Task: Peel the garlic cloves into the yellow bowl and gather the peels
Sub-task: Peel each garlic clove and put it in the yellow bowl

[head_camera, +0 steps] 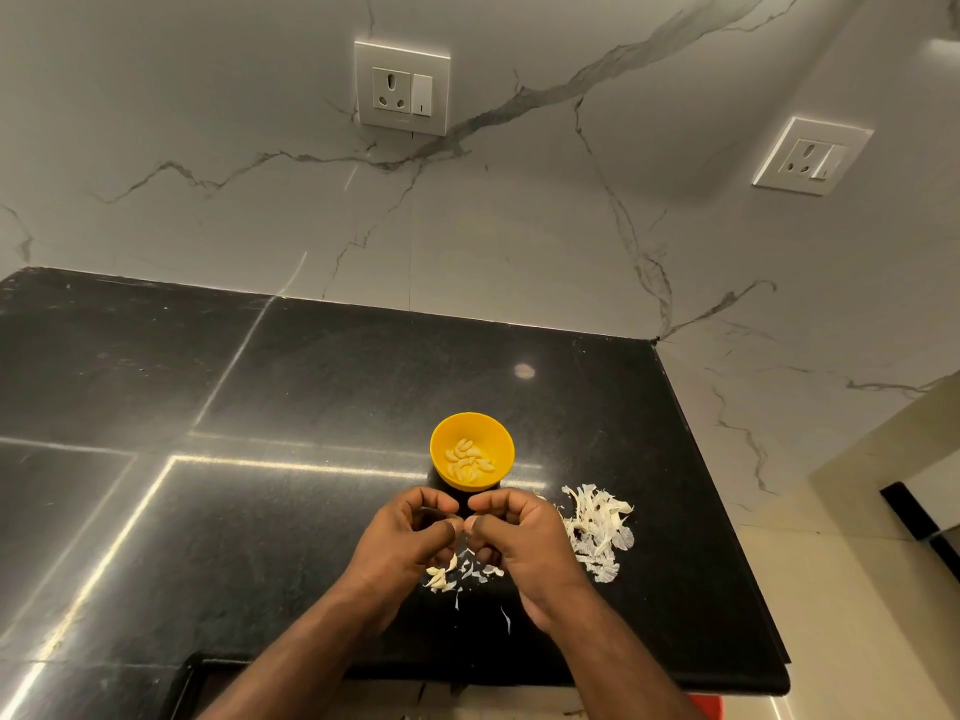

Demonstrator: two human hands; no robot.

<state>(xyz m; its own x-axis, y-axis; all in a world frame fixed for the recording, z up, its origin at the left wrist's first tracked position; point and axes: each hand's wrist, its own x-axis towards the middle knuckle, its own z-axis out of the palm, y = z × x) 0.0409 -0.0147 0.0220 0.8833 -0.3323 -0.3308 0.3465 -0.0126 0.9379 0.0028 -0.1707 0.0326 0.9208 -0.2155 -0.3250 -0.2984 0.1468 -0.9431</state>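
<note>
Both hands, left hand [415,527] and right hand [511,532], pinched together on a garlic clove [470,523], just short of the yellow bowl [471,449] straight ahead; peels [597,532] heaped beside the right.

The counter [322,387] is black polished stone, very glossy, with fine pale speckles and bright streaks of reflected light. The wall [519,226] behind looks like smooth grey-white marble with dark veins and a soft sheen. The yellow bowl [496,438] seems plastic, smooth and half-matt. The peeled cloves [467,459] inside are pale and smooth. The peels [597,532] are thin, papery, dry and crinkled. The two sockets [401,88] look like off-white satin plastic.
</note>
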